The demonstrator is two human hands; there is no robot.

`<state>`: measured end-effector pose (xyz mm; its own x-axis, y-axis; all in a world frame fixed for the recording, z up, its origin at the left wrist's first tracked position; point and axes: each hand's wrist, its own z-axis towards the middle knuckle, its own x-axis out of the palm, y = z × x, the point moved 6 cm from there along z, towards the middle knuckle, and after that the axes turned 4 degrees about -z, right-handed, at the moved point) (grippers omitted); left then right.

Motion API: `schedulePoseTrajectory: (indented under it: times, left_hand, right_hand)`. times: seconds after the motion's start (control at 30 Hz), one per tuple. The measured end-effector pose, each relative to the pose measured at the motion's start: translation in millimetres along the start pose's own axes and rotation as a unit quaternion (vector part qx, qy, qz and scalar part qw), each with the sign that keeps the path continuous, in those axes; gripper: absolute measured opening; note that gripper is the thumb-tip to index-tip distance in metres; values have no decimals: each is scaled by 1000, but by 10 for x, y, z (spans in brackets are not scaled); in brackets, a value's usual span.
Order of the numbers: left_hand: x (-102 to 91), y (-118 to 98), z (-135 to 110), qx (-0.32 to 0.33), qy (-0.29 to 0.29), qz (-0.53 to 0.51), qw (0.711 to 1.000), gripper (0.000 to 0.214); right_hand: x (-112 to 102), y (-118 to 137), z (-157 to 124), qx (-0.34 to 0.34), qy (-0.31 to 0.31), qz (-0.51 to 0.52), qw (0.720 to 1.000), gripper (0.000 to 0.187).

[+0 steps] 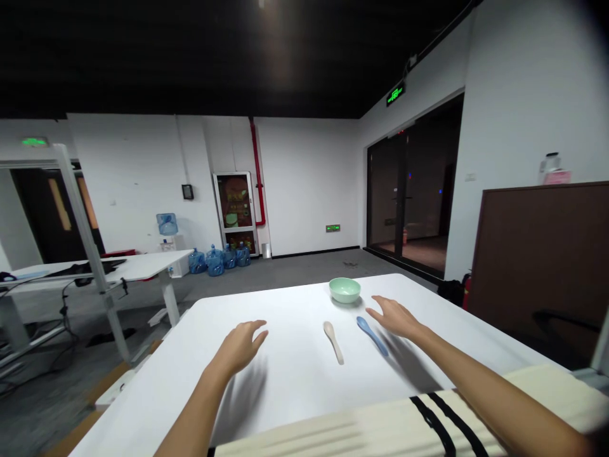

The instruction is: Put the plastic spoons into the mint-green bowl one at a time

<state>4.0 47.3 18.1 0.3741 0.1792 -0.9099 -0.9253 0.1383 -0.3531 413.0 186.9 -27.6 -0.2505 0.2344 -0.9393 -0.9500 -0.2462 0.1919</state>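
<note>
White table (290, 374), green bowl (345, 296) — spoons (372, 336) outside

Arms (204, 403) outstretched, hands (239, 347) apart, thumbs (260, 342) spread

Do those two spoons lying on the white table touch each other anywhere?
Apart. The head view shows it plainly: a strip of bare white tabletop runs between the beige spoon and the blue spoon along their whole lengths.

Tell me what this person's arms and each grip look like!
The left arm and right arm are slim and bare, narrowing toward the wrists. No sleeves, watch or bracelet show. The left grip and right grip are ungloved, and I see no rings. Cream cloth with black stripes, probably clothing, shows below.
</note>
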Motion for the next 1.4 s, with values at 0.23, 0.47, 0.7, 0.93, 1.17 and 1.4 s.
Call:
schedulePoseTrajectory:
  times: [0.23,0.47,0.7,0.93,1.17,1.4]
  left_hand:
    - [33,52,23,2,-4,-4,1000,55]
    - [40,62,36,-2,-5,-5,1000,56]
    - [59,86,43,-6,2,-11,1000,57]
    - [49,74,42,-10,2,-12,1000,57]
    - [54,78,41,-7,8,-12,1000,56]
    - [67,100,53,-5,15,-13,1000,57]
  right_hand:
    - [-21,14,23,-8,-1,15,1000,69]
    - [40,52,18,-22,14,22,999,67]
    - [14,64,3,-20,17,27,999,65]
    - [5,76,-6,-24,15,29,999,65]
    - [3,84,-8,-10,28,39,999,63]
    - [-9,158,15,-10,26,52,998,60]
